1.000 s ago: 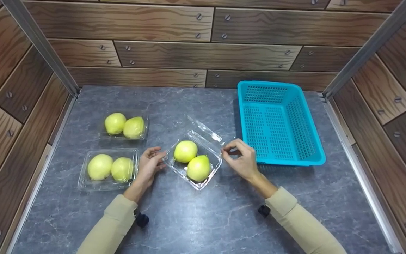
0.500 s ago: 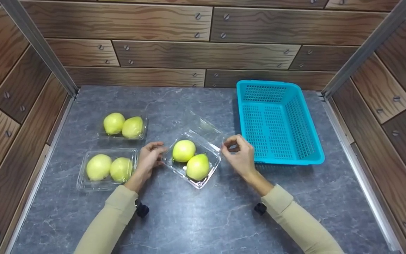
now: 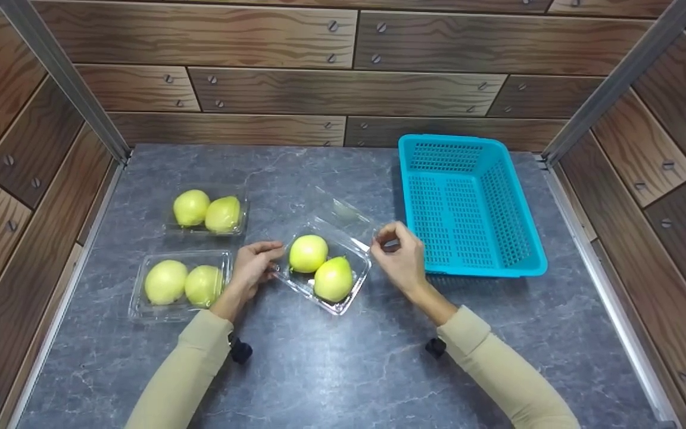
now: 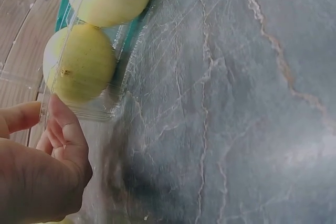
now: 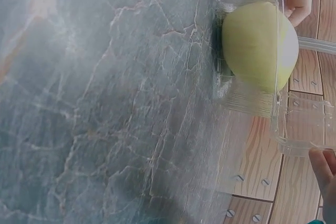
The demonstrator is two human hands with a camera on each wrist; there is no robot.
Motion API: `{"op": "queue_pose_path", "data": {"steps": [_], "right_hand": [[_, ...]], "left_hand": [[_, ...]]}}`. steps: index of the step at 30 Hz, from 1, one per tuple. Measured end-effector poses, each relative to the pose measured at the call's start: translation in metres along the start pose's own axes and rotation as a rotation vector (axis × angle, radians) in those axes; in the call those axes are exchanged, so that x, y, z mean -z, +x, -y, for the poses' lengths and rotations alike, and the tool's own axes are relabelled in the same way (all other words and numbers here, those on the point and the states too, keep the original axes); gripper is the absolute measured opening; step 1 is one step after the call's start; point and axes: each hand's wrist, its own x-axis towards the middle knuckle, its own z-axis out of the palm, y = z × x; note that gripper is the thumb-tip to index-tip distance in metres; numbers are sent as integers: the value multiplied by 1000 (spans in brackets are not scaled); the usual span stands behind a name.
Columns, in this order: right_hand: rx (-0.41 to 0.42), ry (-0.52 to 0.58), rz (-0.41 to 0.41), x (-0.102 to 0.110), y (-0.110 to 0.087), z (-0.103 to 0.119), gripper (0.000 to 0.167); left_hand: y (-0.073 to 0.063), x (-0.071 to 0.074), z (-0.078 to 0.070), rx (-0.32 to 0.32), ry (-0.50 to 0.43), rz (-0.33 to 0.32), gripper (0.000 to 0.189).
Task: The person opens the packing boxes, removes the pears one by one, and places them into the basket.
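Between my hands an open clear plastic clamshell box (image 3: 337, 310) sits turned at an angle, holding two yellow-green pears (image 3: 308, 253). Its raised lid (image 3: 346, 215) leans away at the back right. My left hand (image 3: 250, 268) pinches the box's left corner; in the left wrist view its thumb and finger (image 4: 65, 116) meet at the rim. With thumb and fingertips my right hand (image 3: 402, 259) pinches the near right corner of the lid, which also shows in the right wrist view, where fingers (image 5: 321, 169) hold the lid's edge (image 5: 302, 148).
Two more clamshell boxes with pears stand at left, a near one (image 3: 140, 310) beside my left wrist and a far one (image 3: 242, 229) behind it. A turquoise perforated basket (image 3: 477, 271) stands at back right, close to my right hand. Wood-patterned walls (image 3: 271, 92) surround the grey marbled table (image 3: 325, 381).
The lid's tilt has changed slightly as my right hand moved a little up and left. My left fingers have drawn closer together at the box's corner. Both other boxes stay put.
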Motion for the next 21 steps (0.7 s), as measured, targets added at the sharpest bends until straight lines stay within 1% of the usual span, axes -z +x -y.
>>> {"op": "queue_pose_path", "data": {"steps": [4,8,12,16,21], "right_hand": [[-28,13,1,-3,4,0,13],[-56,19,-1,-5,7,-2,14],[-68,15,-8,-8,10,-2,14],[-78,4,-32,-11,12,-1,14],[-102,14,-54,-19,17,-2,13]], "left_hand": [[-1,1,2,5,1,8,35],[-5,1,4,14,-10,12,35],[-11,0,8,12,-37,2,36],[-15,-1,11,11,-58,-14,35],[-23,2,15,6,-56,-29,35]]}}
